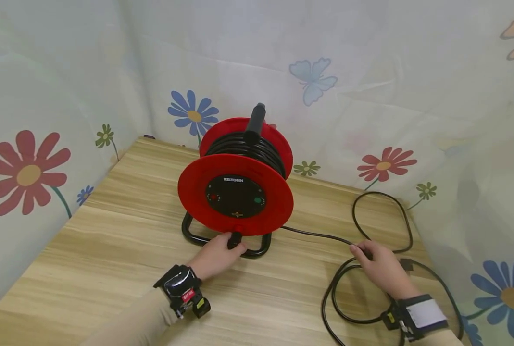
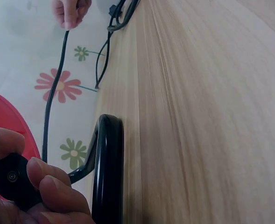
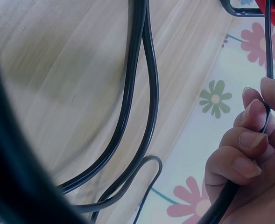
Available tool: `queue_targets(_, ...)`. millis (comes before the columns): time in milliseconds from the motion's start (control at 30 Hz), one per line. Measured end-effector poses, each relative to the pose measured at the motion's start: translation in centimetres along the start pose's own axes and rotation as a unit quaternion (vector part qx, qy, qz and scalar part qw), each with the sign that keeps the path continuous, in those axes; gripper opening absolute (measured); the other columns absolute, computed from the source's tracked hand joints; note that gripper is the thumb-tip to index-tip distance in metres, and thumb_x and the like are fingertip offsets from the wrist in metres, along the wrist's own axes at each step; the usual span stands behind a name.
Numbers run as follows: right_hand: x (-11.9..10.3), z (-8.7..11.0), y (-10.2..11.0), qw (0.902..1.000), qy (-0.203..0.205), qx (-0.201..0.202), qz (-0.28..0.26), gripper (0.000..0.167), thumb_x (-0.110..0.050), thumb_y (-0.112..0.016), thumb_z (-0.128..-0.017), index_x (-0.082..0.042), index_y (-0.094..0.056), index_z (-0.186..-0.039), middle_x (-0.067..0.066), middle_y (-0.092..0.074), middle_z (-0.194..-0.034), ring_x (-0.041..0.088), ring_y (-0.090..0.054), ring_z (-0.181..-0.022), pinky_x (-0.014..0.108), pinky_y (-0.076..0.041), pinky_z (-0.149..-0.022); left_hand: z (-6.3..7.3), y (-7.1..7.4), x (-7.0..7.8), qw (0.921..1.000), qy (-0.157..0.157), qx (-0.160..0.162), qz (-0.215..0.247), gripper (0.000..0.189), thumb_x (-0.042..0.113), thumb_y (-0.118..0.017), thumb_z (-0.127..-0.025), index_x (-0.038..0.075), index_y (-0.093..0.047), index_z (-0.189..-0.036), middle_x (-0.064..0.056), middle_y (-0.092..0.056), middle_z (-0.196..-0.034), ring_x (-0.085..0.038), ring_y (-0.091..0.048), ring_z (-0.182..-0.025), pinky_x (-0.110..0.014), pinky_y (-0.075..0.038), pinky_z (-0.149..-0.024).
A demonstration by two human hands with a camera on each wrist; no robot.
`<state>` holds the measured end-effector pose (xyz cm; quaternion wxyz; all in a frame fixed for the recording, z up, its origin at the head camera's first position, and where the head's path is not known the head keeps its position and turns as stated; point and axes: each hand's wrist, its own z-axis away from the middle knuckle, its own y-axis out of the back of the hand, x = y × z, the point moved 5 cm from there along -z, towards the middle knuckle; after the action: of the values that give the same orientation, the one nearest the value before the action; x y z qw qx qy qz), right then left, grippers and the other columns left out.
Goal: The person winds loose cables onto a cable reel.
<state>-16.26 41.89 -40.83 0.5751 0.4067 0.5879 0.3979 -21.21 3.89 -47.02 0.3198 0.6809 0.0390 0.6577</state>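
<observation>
A red cable reel [image 1: 235, 192] with black cable wound between its discs stands on a black tubular frame [image 1: 192, 235]. At the bottom of its front disc, my left hand [image 1: 218, 254] grips the black crank knob [image 2: 16, 179], fingers curled round it. Off to the right, my right hand [image 1: 380, 269] holds the black cable [image 1: 321, 235], which runs from the reel; in the right wrist view the thumb and curled fingers [image 3: 247, 142] close round it. The reel's black carrying handle [image 1: 255, 122] sticks up above the discs.
Loose loops of cable [image 1: 335, 293] lie on the wooden table [image 1: 131, 230] beneath and around the right hand, with another loop [image 1: 406, 221] near the back right corner. A flower-printed curtain [image 1: 248, 48] hangs right behind the reel and along both sides.
</observation>
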Motion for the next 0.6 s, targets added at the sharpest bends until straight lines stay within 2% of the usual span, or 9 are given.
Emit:
queue_targets(300,-0.8,-0.2,-0.6,0.9999,-0.002,-0.011,-0.013,0.034,-0.041,-0.053,-0.099,-0.008,-0.064,-0.099,0.000,-0.055,-0.075,0.016,-0.047,-0.064,0.034,-0.038,-0.057,0.1,1.0,-1.0,0.9998,0.010,0.019,0.000,0.028,0.038,-0.060,-0.093,0.010,-0.062,-0.095,-0.005,-0.056,-0.084,-0.022,-0.051,-0.077,-0.037,-0.042,-0.072)
queue_targets(467,-1.0,-0.2,-0.8,0.9996,-0.011,-0.021,-0.016,0.036,-0.043,-0.052,-0.099,-0.009,-0.064,-0.099,0.000,-0.052,-0.070,0.016,-0.044,-0.059,0.033,-0.036,-0.054,0.0,1.5,-1.4,0.9995,0.013,0.028,-0.002,0.026,0.036,-0.062,-0.092,0.010,-0.064,-0.094,-0.004,-0.056,-0.081,-0.021,-0.051,-0.076,-0.036,-0.043,-0.070)
queue_targets(600,-1.0,-0.3,-1.0,0.9997,-0.010,-0.020,-0.012,0.036,-0.043,-0.053,-0.098,-0.009,-0.064,-0.098,0.000,-0.055,-0.073,0.016,-0.047,-0.062,0.033,-0.038,-0.056,0.0,1.6,-1.6,0.9995,0.015,0.028,0.000,0.027,0.035,-0.063,-0.091,0.009,-0.065,-0.098,-0.004,-0.056,-0.081,-0.021,-0.051,-0.075,-0.034,-0.042,-0.069)
